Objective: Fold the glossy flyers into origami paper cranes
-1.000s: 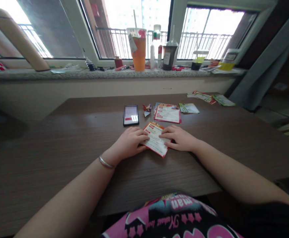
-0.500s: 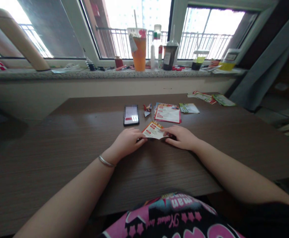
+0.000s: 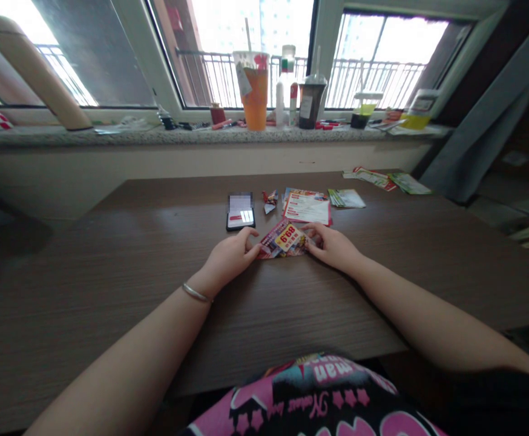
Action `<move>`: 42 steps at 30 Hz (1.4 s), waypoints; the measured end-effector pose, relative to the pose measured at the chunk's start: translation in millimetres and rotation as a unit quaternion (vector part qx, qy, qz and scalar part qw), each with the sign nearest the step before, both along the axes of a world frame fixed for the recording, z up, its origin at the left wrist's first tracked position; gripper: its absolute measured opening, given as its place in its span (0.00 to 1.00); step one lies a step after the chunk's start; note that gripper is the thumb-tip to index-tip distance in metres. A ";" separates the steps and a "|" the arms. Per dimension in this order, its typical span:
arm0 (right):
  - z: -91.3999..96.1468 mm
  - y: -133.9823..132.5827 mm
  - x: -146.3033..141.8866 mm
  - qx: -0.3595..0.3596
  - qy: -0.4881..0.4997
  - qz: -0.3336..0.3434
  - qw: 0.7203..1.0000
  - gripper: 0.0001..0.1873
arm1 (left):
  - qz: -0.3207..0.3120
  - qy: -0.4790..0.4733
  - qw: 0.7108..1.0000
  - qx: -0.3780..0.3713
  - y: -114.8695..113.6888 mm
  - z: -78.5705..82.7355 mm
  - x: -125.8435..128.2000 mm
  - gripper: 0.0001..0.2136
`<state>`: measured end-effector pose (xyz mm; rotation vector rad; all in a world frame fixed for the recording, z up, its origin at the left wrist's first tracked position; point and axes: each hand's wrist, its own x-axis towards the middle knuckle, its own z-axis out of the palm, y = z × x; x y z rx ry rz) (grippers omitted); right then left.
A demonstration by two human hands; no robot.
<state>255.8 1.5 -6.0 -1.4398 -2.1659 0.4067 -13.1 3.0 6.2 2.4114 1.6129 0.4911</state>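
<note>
A folded paper flyer [image 3: 283, 240] lies flat on the wooden table [image 3: 110, 272], its colourful printed side up, with a yellow price label on top. My left hand [image 3: 230, 255] holds its left end between fingertips and thumb. My right hand [image 3: 330, 245] grips the right end, with the fingers resting on the paper. Part of the flyer's edges is hidden under my fingers. A silver bangle circles my left wrist.
Ahead lie a smartphone [image 3: 240, 212], a small folded paper [image 3: 270, 201], a red-edged flyer stack [image 3: 307, 208] and green-printed flyers [image 3: 346, 198]. More flyers [image 3: 370, 177] lie further right. Cups and bottles stand on the granite windowsill [image 3: 178, 136].
The flyer has gone from a white, red-edged face to a folded shape showing its colourful side. Both hands have moved slightly forward, staying on its ends.
</note>
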 end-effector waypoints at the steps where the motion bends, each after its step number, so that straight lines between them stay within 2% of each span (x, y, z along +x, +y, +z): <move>1: -0.3 0.0 -0.3 -0.001 -0.006 -0.010 1.000 0.19 | 0.002 -0.002 1.000 -0.003 1.1 -1.1 -0.6 0.15; 4: -1.3 0.8 0.1 0.002 -0.024 -0.016 1.000 0.14 | -0.002 -0.001 1.000 0.004 3.6 -4.8 -1.9 0.16; 10: -6.5 6.1 3.3 0.067 -0.026 0.075 0.995 0.09 | -0.048 0.024 0.995 0.084 6.7 -11.0 -2.3 0.13; 13: -6.9 6.1 2.7 0.099 -0.047 0.097 0.989 0.11 | -0.118 0.030 0.985 0.121 7.3 -11.9 -0.2 0.08; 17: -2.2 1.6 -2.4 0.125 -0.088 0.156 0.976 0.12 | -0.245 0.034 0.959 0.139 3.3 -11.0 6.5 0.13; 19: 0.3 -1.1 -5.9 0.127 -0.104 0.182 0.969 0.13 | -0.270 0.045 0.949 0.154 -0.1 -10.4 10.2 0.14; 24: 0.5 -2.6 -13.1 0.139 -0.136 0.202 0.960 0.12 | -0.264 0.075 0.947 0.165 -3.0 -12.3 14.7 0.13; 29: -0.7 -1.4 -19.5 0.169 -0.168 0.175 0.955 0.11 | -0.223 0.108 0.954 0.171 -5.0 -14.1 18.3 0.11; 34: 1.0 -5.3 -26.1 0.206 -0.180 0.152 0.950 0.09 | -0.186 0.162 0.947 0.205 -13.1 -10.3 25.3 0.07; 38: 1.1 -8.7 -28.3 0.223 -0.184 0.144 0.947 0.07 | -0.139 0.153 0.952 0.225 -13.5 -11.5 27.5 0.04; 42: 1.8 -11.8 -29.1 0.246 -0.172 0.123 0.946 0.06 | -0.121 0.125 0.950 0.259 -10.6 -12.8 28.0 0.08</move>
